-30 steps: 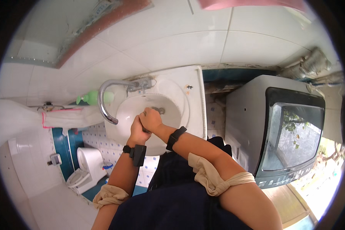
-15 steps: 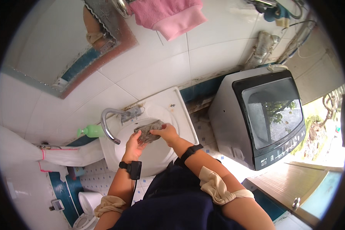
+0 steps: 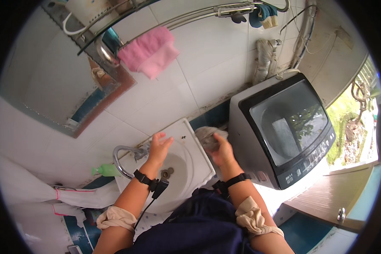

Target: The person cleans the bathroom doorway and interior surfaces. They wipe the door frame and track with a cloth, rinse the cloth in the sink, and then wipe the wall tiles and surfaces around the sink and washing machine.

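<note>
My right hand (image 3: pixel 222 153) grips a crumpled grey cloth (image 3: pixel 206 135), held beyond the right edge of the white washbasin (image 3: pixel 199 163). Its fingers are partly hidden by the cloth and the hand itself. Over the back of the basin, my left hand (image 3: pixel 158 149) is raised with nothing in it and its fingers apart. Close to that hand, a curved chrome tap (image 3: pixel 119 160) arches over the basin's left side. Below, the drain (image 3: pixel 165 174) shows in the bowl.
A grey top-loading washing machine (image 3: pixel 245 142) stands right of the basin. A green pump bottle (image 3: pixel 108 170) sits at the basin's left. Above hang a pink towel (image 3: pixel 148 51) and a metal rail (image 3: pixel 186 17). A framed mirror (image 3: pixel 51 84) is at upper left.
Both hands held the cloth over the basin before. My left hand has let go and moved up, while my right hand has carried the cloth right, past the basin's edge.
</note>
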### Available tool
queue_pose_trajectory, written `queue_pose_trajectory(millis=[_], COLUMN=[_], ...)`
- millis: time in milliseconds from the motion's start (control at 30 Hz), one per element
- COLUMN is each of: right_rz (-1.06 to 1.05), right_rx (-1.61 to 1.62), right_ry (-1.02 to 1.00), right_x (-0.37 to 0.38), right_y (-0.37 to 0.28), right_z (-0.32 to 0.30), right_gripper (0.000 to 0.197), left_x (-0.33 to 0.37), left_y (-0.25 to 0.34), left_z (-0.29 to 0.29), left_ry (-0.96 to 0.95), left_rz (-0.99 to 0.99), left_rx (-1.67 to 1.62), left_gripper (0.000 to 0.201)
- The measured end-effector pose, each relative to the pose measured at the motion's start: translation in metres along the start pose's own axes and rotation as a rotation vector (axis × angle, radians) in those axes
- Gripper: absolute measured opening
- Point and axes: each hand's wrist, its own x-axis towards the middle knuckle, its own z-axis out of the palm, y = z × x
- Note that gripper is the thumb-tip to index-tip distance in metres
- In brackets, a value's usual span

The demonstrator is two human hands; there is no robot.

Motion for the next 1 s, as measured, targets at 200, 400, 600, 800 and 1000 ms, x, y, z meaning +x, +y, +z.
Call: queue_pose_trajectory(millis=[200,400,600,800,1000], right_rz=[-0.594,-1.308,-1.650,-1.414,-1.569], right_rx=[-0.041,-0.620,-1.349,-1.602,-1.098], right_ry=[-0.120,-0.208,0.035,-0.108,0.585], right_x=[0.037,0.099,0.131,0.157,0.210], right_y=[-0.096,-0.140,-0.093,-0.059,-0.216], right_z=[0.071,0.190,0.216,0.154,0.169], right_gripper=[0.041,0.052,0.044,0.044,0.054], left_x=[0.022,0.039,0.057,0.060,0.048], left_y=[0.121,0.179,0.186,0.184,0.196], left_z=[-0.017,-0.019,-0.026,-0.020,-0.012], left_ry=[0.243,0.233,0.244,0.236,0.237], left_rz=[1.038,1.060,0.921,0.771,0.736], left_rx=[0.871,1.230,1.467,1.574,1.599], left_gripper=[0.047,0.047,0.059,0.073,0.075])
